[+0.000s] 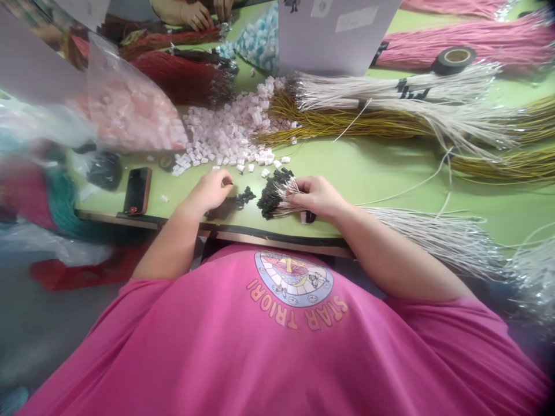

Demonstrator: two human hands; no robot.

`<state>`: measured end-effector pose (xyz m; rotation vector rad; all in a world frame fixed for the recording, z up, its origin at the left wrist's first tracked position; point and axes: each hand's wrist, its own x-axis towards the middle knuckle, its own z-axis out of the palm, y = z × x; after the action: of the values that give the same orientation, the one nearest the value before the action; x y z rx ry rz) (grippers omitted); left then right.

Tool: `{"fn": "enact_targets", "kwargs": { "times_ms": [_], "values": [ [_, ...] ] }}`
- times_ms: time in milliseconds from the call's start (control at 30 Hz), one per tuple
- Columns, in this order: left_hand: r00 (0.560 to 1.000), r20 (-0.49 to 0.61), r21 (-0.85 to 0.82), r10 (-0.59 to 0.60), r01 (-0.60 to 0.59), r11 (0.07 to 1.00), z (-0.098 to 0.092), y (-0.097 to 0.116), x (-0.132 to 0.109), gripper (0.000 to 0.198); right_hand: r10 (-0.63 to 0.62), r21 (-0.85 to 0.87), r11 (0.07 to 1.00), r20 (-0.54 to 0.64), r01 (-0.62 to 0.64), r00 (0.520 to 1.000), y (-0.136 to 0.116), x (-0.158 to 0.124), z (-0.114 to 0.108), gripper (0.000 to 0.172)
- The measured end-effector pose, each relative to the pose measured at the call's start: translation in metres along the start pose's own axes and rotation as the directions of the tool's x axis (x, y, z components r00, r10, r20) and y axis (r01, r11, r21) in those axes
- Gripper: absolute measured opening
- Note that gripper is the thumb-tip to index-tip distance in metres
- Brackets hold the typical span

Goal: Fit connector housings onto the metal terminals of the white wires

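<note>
A green, dark-edged table [390,167] stands above a blurred grey floor [65,323].

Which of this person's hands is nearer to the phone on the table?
Left. The left hand is to the right of the phone, not touching it; the right hand is farther right, holding the black-ended white wires.

Worn on head; looks forward and steeply down. Takes in pink shirt [277,364] at 6 o'clock, very near. Centres just inside front edge of bench [384,169], with left hand [212,188] toward 9 o'clock and right hand [319,196] toward 3, both at middle range. Reaches across to co-worker's hands [196,15] at 11, farther off.
</note>
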<state>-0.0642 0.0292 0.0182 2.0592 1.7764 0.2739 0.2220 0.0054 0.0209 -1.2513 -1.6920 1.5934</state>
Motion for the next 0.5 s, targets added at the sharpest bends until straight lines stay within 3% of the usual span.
{"fn": "enact_targets", "kwargs": {
  "times_ms": [100,233,400,500],
  "values": [
    [0.988,0.131,-0.395,0.082,-0.024,0.918,-0.008,0.043,-0.016,0.03,0.004,-0.011,1.0,0.005,-0.004,1.0,-0.002,-0.001,0.001,0.006],
    [0.953,0.25,-0.649,0.171,0.033,0.76,-0.002,0.081,-0.022,0.011,0.003,-0.036,0.999,-0.005,-0.003,1.0,-0.003,-0.002,0.0,0.008],
    [0.973,0.207,-0.839,0.106,0.121,0.531,0.033,0.078,-0.011,0.012,-0.039,-0.051,0.998,-0.053,0.036,0.998,0.001,-0.001,0.001,0.015],
    [0.972,0.231,-0.863,0.044,0.183,0.471,0.046,0.074,-0.01,0.012,-0.03,-0.039,0.999,-0.106,0.026,0.994,0.003,-0.001,0.002,0.014]
  ]
}}
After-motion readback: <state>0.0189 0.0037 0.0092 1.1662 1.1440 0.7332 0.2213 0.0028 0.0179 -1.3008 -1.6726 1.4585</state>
